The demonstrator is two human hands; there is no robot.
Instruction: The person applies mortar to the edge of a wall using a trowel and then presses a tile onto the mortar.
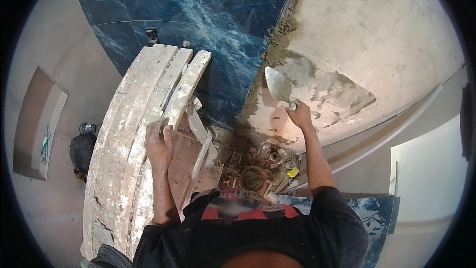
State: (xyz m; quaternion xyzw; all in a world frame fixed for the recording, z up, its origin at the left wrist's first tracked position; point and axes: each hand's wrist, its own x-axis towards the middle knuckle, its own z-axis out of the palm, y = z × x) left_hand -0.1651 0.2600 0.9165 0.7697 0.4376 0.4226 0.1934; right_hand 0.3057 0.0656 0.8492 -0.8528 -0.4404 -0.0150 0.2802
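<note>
1. Landmark: the blue marbled tile [198,15] fixed on the wall, top centre of the head view. All places below are given relative to it.
2. Far left of the tile and lower: a second person [83,151], dark clothing, crouched on the floor below. Not the wearer's hands.
3. Just left of the tile, overlapping its lower left corner: plaster-crusted wooden planks [144,119], a scaffold deck, long axis running from the lower edge up toward the tile.
4. Left hand [158,146] rests on the right-hand plank, below and left of the tile. Grip: fingers curled over the plank edge, pressed onto it; holds nothing else.
5. Below the tile, between the forearms: a cluttered floor patch with a round metal drain fitting [254,177], rubble and a small yellow object [293,172].
6. Right of the tile's right edge: bare wall with a grey mortar patch [322,87]; a mortar seam follows the tile edge.
7. Trowel [277,84] lies blade flat against the mortar, just right of the tile. Its long axis slants from the handle, lower right, to the tip, upper left, toward the tile edge.
8. Right hand [299,113] sits directly below and right of the blade. Grip: closed round the trowel handle. This hand is the nearer one to the mortar; the left is well apart.
</note>
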